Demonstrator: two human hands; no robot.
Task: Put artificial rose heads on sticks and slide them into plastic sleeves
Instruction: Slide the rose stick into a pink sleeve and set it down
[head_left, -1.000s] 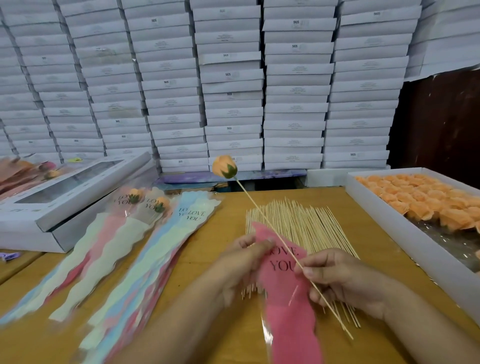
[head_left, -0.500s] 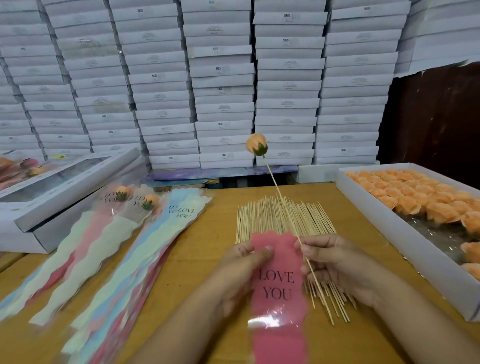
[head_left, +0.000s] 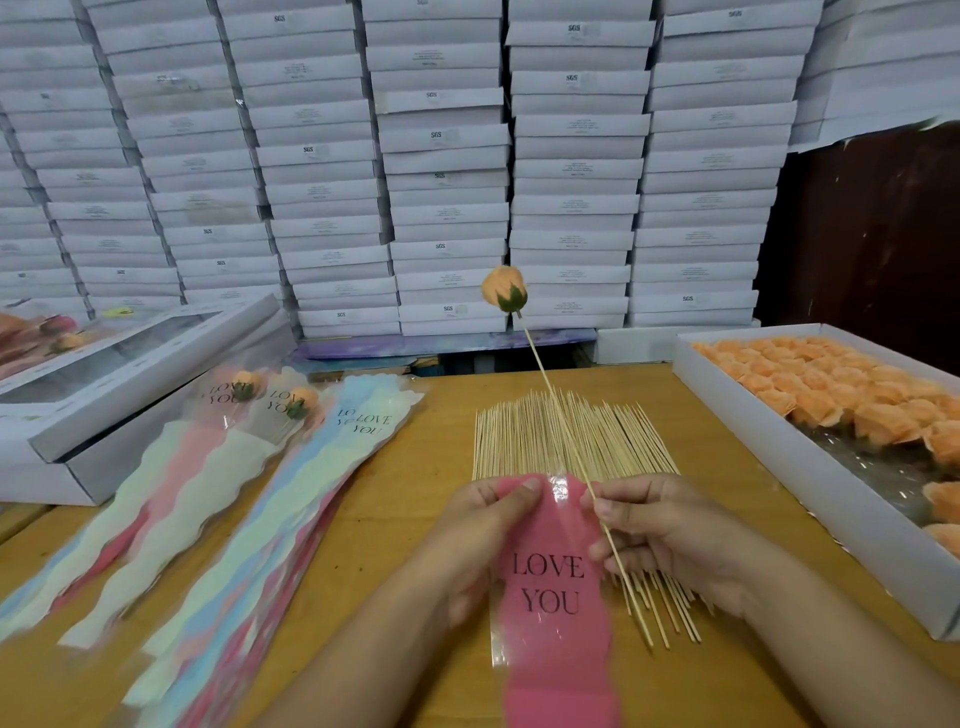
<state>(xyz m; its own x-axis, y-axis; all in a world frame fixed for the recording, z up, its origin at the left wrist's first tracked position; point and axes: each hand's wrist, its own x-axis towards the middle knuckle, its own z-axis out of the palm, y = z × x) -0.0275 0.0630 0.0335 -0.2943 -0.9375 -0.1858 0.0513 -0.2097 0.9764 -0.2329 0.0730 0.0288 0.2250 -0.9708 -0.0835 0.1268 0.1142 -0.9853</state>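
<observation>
A wall of stacked white boxes (head_left: 447, 171) is seen behind the wooden table (head_left: 415, 499), pretty much filling the background. On the table's right side a long white tray (head_left: 779, 447) is loaded with loose orange rose heads (head_left: 831, 400). On the table's left a windowed gift box (head_left: 124, 364) is parked, and just beside it a fanned pile of pastel sleeves (head_left: 249, 519) is laid out, with two finished roses (head_left: 275, 392) tucked in at the far end. Mid-table, a flat bundle of bamboo sticks (head_left: 561, 436) is spread.

Over the table's near edge a pink sleeve (head_left: 550, 587) (printed LOVE YOU) is held up: its top edge is pinched by the left hand (head_left: 483, 525), thumb on top. A single stick (head_left: 566, 431) is pinched between the fingers of the right hand (head_left: 670, 535), right beside the sleeve's top right corner, and it's tilted up and away, with an orange rose head (head_left: 504, 288) mounted on its far tip, well above the table. The stick isn't in the sleeve yet.
</observation>
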